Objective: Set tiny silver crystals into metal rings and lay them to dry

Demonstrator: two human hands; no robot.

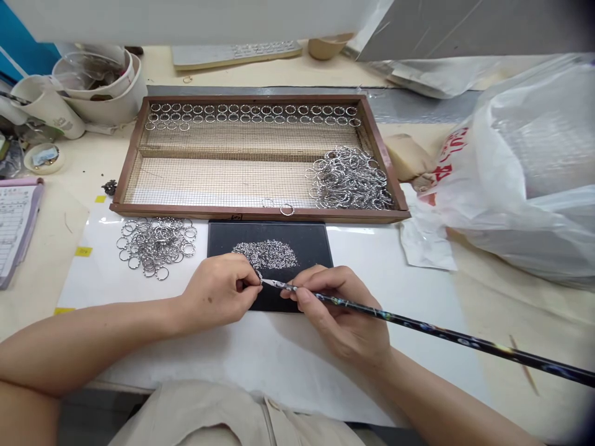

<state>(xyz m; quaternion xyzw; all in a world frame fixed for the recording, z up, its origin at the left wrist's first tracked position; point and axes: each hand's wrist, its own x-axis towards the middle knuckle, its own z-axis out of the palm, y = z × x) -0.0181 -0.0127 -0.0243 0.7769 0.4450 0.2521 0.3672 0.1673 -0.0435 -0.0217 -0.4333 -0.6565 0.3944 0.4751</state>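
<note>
My left hand (222, 288) is closed in a pinch on a small silver ring (260, 276) over the left part of a black pad (307, 238). In my right hand (344, 310) is a long dark patterned pen-like tool (418, 328), its pale pointed tip at the ring. Behind the hands, a heap of tiny shiny stones (267, 254) lies on the pad. Many silver rings (158, 241) are piled on the white sheet at the left.
A wood-framed mesh tray (260, 214) behind the pad holds rows of rings and a ring heap (348, 179). White plastic bags (525, 167) bulge at the right. Cups (56, 108) and a notepad (16, 223) stand at the left.
</note>
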